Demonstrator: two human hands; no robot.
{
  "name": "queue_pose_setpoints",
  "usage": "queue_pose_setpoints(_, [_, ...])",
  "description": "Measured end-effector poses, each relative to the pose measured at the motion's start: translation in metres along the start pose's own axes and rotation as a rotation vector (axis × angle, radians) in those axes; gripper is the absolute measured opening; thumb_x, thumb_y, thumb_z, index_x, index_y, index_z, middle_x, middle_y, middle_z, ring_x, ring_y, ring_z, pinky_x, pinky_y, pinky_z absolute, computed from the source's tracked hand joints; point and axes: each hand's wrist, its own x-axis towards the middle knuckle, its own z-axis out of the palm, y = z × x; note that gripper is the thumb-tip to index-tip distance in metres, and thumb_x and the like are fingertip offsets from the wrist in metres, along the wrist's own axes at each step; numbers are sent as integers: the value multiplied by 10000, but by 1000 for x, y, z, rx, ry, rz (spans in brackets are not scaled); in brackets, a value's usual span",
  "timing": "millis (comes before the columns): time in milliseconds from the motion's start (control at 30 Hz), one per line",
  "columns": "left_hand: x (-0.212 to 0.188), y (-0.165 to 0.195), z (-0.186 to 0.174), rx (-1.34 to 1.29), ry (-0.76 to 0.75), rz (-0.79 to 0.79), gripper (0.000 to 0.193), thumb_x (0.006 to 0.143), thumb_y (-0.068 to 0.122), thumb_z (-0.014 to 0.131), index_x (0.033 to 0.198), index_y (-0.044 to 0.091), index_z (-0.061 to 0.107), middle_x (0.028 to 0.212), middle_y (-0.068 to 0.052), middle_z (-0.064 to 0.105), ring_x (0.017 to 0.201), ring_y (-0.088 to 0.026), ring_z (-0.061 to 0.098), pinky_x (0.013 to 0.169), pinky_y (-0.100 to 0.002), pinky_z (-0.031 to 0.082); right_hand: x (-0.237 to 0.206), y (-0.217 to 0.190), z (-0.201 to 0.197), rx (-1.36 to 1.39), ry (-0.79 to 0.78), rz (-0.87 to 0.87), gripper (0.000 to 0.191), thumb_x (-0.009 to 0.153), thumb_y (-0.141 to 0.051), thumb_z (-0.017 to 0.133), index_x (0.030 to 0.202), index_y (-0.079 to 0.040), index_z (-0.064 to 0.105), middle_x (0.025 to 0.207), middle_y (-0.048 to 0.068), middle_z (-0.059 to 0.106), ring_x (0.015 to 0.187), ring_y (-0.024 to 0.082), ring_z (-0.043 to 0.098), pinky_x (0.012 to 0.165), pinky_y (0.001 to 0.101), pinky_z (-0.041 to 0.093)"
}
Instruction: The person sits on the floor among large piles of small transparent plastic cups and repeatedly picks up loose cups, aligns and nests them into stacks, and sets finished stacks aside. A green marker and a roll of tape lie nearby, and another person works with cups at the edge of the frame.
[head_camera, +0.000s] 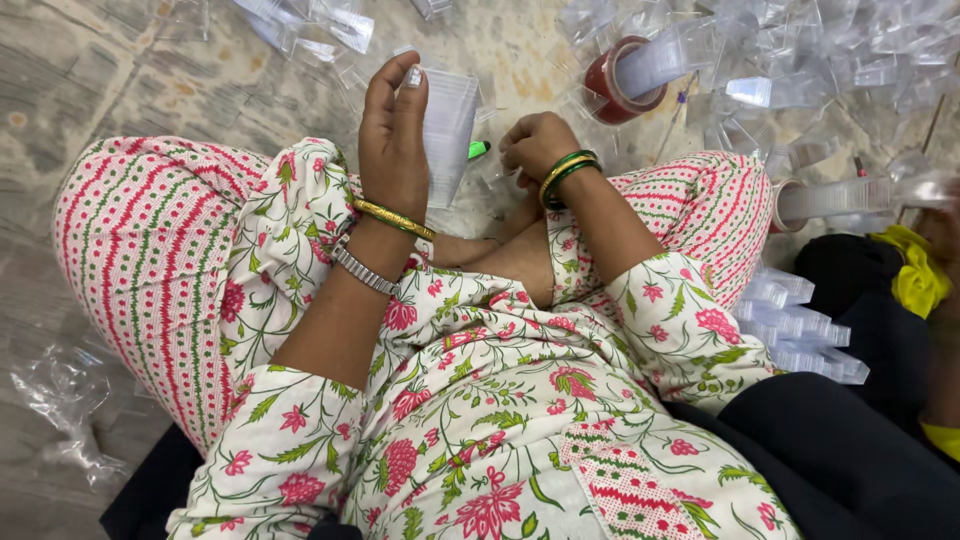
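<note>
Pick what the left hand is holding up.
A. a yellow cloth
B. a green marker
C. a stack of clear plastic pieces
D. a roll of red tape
C: the left hand grips a stack of clear plastic pieces, raised upright over the lap.

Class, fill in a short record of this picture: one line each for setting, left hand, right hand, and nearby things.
Setting: person sitting cross-legged on a worn floor
Left hand: raised, holds a stack of clear plastic pieces
Right hand: closed, low by the knee; contents hidden
Near right hand: small green object
Nearby: red tape roll, heap of clear plastic pieces, stacked clear pieces
</note>
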Motion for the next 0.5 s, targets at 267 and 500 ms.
queue_pose_setpoints(267, [2,-2,0,-39,-4,-25,377,1092,228,597,1389,-2,566,1298,-78,632,1153,-106,575,1015,-261,480,9,9,20,-29,-79,-160,264,790,-37,792,1045,-18,724,814,84,714,522,146,631,439,302,509])
queue_pose_setpoints(500, [-5,16,11,411,-106,-323,523,975,293,704,1431,80,560,957,-118,686,793,-134,595,702,-307,506,-10,-19,-25,524,71,-678,176,1032,-7,617,1197,11,676,927,93,763,631,112,634,564,267,527])
